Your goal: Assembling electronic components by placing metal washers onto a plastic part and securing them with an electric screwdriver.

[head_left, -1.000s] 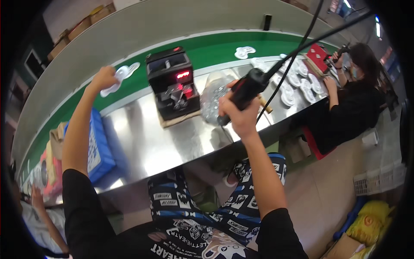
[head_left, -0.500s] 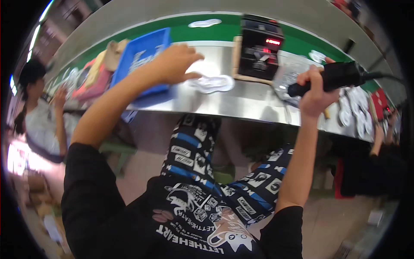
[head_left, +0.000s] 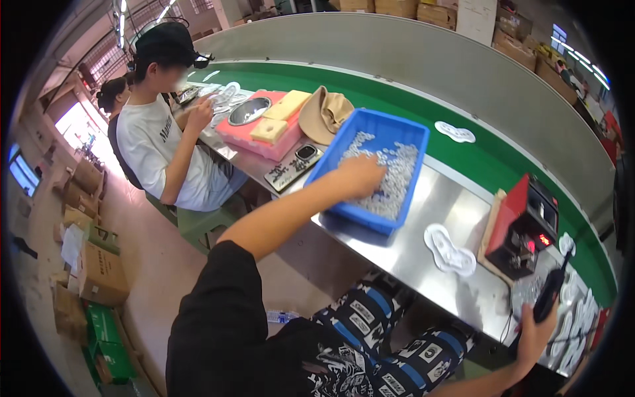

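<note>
My left hand (head_left: 364, 176) reaches into a blue plastic tray (head_left: 413, 132) of small whitish pieces (head_left: 398, 173). Its fingers are bent down among the pieces, and the fingertips are hidden. At the right, my right hand (head_left: 537, 331) is wrapped round a black electric screwdriver (head_left: 549, 295), whose cord runs from its upper end. Between the hands, a white sole-shaped piece (head_left: 450, 250) lies flat on the metal table (head_left: 423, 291). Beyond it stands a red and black box (head_left: 526, 225) with a lit red display.
Left of the tray are a tan cap (head_left: 324, 114), a phone (head_left: 291, 169) with a watch on it, and a pink box (head_left: 281, 142). A green belt (head_left: 397, 109) behind carries another white piece (head_left: 455, 132). More lie far right. A person (head_left: 175, 145) sits at the left.
The view has swung left. My left hand has moved from beside the white sole-shaped piece into the blue tray. The right hand still grips the electric screwdriver, now held lower.
</note>
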Demonstrator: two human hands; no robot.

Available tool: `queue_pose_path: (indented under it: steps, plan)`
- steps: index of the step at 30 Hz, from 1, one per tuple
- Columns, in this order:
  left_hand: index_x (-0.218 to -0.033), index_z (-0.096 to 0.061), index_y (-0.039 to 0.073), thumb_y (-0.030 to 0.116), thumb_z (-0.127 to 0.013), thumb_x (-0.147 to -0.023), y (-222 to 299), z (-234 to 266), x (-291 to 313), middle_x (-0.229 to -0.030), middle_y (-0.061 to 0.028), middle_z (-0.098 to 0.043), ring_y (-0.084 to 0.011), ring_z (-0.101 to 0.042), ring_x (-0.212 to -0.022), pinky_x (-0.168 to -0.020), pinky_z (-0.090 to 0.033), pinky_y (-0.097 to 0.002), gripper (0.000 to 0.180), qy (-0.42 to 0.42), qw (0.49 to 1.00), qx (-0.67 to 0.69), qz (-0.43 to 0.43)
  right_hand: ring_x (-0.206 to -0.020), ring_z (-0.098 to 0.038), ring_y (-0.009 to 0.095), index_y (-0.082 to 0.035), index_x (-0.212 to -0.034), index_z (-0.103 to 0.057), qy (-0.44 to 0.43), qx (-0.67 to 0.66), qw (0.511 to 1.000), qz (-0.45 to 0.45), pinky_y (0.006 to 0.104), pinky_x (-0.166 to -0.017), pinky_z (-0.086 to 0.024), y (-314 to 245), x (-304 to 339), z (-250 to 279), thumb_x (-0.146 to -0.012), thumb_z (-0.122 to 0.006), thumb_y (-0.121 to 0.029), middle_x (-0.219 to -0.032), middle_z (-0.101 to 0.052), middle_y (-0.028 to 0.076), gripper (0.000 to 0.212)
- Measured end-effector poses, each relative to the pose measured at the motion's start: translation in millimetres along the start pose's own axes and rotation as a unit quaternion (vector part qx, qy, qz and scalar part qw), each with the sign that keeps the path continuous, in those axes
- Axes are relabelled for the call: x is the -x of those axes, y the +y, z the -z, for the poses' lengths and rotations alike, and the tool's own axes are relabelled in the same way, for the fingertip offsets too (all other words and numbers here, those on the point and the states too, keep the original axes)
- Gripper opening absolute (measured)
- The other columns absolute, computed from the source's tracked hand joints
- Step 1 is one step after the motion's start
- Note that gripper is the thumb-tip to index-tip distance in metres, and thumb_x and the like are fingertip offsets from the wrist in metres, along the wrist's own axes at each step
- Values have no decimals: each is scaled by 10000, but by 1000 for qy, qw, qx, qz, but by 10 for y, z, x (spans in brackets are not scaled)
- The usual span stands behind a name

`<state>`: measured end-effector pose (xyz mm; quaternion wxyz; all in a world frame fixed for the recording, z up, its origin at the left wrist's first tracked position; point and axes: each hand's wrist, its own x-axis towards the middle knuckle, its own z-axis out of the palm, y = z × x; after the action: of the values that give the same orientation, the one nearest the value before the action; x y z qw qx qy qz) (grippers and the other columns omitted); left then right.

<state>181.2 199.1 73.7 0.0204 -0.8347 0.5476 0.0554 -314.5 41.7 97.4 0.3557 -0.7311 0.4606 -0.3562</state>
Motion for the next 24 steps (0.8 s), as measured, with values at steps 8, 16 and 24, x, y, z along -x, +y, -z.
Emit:
queue_pose_path:
  steps: [8,16,24]
  plan:
    - [-960,-695,9,71,-622,-852,-56,-61,13,-1049,-223,-650,-405,-712,-891,-773,-592,-494,145,17,994,51,-97,-989,-636,329,128,-1308,-518,336,83,936,64,436,-871,-548,864,710,-361,-861,-864,-241,-1134,-661,232,675]
    - [-948,-695,-17,57,-619,-841,-5,-90,123,-972,-208,-662,-392,-710,-912,-785,-591,-478,151,0,987,107,-119,-1043,-552,281,108,-1393,-353,553,200,770,246,399,-923,-491,447,178,-594,-898,-801,-424,-1200,-539,198,854]
    - [-921,-710,-6,28,-613,-797,-141,-215,7,-967,-220,-671,-419,-669,-951,-862,-543,-485,162,2,989,137,-55,-1018,-502,317,-27,-1168,-418,201,236,894,325,454,-941,-439,512,202,-1383,-807,-687,51,-1120,-474,186,456]
